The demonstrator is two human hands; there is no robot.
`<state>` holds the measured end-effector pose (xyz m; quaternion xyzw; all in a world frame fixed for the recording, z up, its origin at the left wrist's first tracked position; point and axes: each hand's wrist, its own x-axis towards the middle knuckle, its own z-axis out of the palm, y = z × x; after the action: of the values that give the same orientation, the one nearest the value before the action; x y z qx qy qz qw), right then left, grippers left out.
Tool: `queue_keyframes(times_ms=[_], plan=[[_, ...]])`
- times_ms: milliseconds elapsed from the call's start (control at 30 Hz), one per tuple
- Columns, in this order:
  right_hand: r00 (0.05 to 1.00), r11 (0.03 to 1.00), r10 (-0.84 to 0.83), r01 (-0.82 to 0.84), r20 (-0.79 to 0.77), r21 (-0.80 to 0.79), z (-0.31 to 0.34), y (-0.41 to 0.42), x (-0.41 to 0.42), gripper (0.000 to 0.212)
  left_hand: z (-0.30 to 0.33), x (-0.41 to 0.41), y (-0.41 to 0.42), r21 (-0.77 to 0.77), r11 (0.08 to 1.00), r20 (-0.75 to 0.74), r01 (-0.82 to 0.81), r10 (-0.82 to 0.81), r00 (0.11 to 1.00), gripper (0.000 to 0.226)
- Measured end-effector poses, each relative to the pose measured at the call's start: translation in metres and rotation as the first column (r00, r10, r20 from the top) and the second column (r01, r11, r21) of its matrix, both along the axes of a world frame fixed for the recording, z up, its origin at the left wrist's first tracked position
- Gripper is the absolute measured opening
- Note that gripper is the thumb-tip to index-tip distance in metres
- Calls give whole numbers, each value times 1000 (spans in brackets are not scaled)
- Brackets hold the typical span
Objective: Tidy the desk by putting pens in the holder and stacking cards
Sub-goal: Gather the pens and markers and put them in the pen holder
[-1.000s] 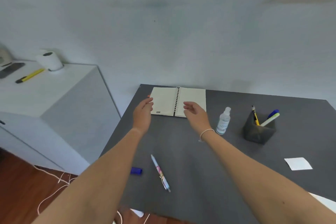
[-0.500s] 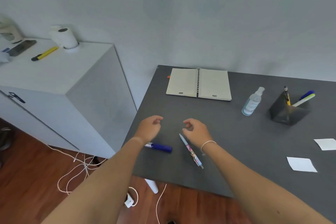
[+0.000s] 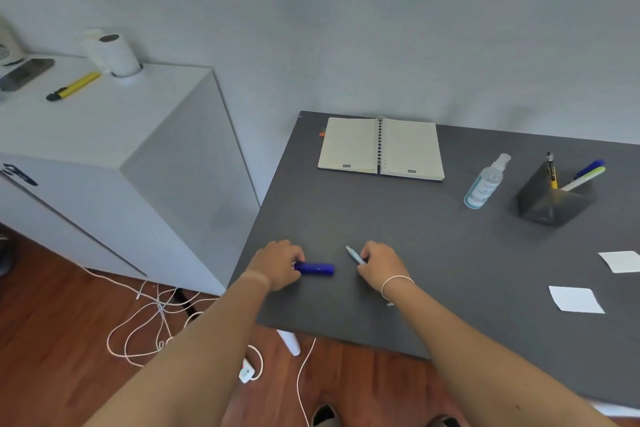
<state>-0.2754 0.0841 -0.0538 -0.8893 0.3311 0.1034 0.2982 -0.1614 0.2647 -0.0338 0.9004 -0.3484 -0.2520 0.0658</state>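
My left hand (image 3: 277, 263) grips one end of a blue marker (image 3: 317, 268) that lies on the dark grey desk (image 3: 433, 253) near its front left corner. My right hand (image 3: 381, 262) curls round a light blue pen (image 3: 354, 254), whose tip sticks out up and to the left of the fingers. A dark pen holder (image 3: 550, 201) stands at the right rear with a yellow pen, a blue marker and a white-green pen in it. Two white cards (image 3: 575, 299) (image 3: 621, 261) lie flat and apart at the right.
An open spiral notebook (image 3: 381, 148) lies at the desk's back left. A clear spray bottle (image 3: 485, 182) stands between it and the holder. A white cabinet (image 3: 104, 135) to the left carries a yellow cutter and a paper roll. White cables lie on the wooden floor.
Both hands came back from the notebook towards the desk's front edge and lowered onto the pens. The left now grips the blue marker and the right grips the light blue pen.
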Motion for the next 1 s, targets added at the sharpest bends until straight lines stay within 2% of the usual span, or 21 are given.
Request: queue_keyframes(times_ms=[167, 367, 467, 600, 733, 1000], plan=[[991, 991, -101, 93, 87, 95, 8, -16, -1, 18, 3, -3, -15, -142, 981, -110, -130, 114, 987, 22], [918, 951, -288, 240, 274, 196, 48, -64, -3, 16, 38, -8, -75, -377, 889, -236, -261, 180, 955, 17], [860, 932, -350, 279, 370, 232, 77, -96, -9, 16, 58, -13, -119, -475, 834, -308, -280, 140, 941, 14], [769, 914, -406, 339, 494, 224, 117, -143, -24, 9, 85, -26, -183, -593, 770, -300, -238, 63, 952, 19], [692, 900, -434, 366, 577, 238, 153, -194, -51, 11, 105, -47, -245, -643, 738, -295, -205, 9, 956, 29], [505, 820, -542, 494, 671, 289, 172, -286, -111, 10, 122, -101, -350, -720, 674, -313, -165, -104, 944, 20]])
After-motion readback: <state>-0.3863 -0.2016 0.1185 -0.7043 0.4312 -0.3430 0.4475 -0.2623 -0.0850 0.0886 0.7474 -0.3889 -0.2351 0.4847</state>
